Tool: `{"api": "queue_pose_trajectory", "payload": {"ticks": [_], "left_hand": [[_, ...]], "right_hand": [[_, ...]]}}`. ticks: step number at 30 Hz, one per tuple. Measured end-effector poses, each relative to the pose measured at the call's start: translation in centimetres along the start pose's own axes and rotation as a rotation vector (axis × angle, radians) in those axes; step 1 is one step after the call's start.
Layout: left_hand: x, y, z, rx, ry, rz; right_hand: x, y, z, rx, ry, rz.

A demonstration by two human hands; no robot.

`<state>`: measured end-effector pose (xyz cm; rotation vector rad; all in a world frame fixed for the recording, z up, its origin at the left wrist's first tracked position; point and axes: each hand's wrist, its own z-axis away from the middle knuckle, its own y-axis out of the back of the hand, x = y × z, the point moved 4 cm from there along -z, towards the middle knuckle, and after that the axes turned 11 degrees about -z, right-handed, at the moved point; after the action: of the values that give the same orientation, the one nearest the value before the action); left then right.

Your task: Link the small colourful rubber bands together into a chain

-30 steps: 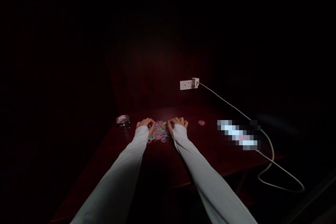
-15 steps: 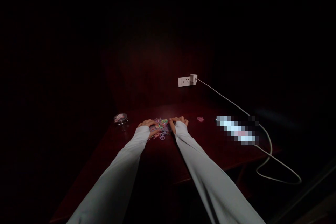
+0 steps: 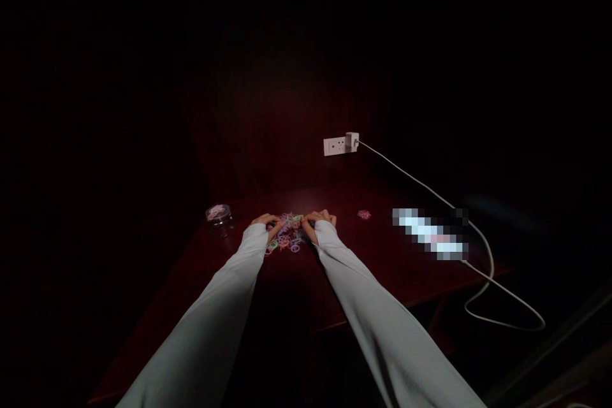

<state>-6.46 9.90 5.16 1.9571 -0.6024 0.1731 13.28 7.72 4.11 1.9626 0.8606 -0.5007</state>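
A pile of small coloured rubber bands [image 3: 287,234] lies on a dark red wooden table [image 3: 296,293]. My left hand [image 3: 266,224] rests at the pile's left edge with curled fingers among the bands. My right hand [image 3: 319,220] sits at the pile's right edge, fingers also curled into the bands. Both arms wear pale long sleeves. The dim light hides whether either hand pinches a band.
A small clear jar [image 3: 218,217] holding pinkish bands stands left of the pile. A few loose pink bands [image 3: 364,214] lie to the right. A blurred-out flat object [image 3: 429,234] lies further right. A white cable [image 3: 482,268] runs from a wall socket with charger [image 3: 340,144].
Both hands have drawn closer together across the pile of bands. The view has shifted slightly, so everything sits a little higher in the frame.
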Motion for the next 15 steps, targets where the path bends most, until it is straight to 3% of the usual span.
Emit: {"api": "queue_pose_trajectory", "payload": {"ticks": [5,15], "left_hand": [[-0.27,0.59,0.00,0.076,0.071,0.034],[-0.94,0.45,-0.07,0.086,0.170,0.094]], "right_hand": [[0.32,-0.26,-0.10,0.004,0.001,-0.009],[0.59,-0.57,-0.10,0.019,0.009,0.006]]}}
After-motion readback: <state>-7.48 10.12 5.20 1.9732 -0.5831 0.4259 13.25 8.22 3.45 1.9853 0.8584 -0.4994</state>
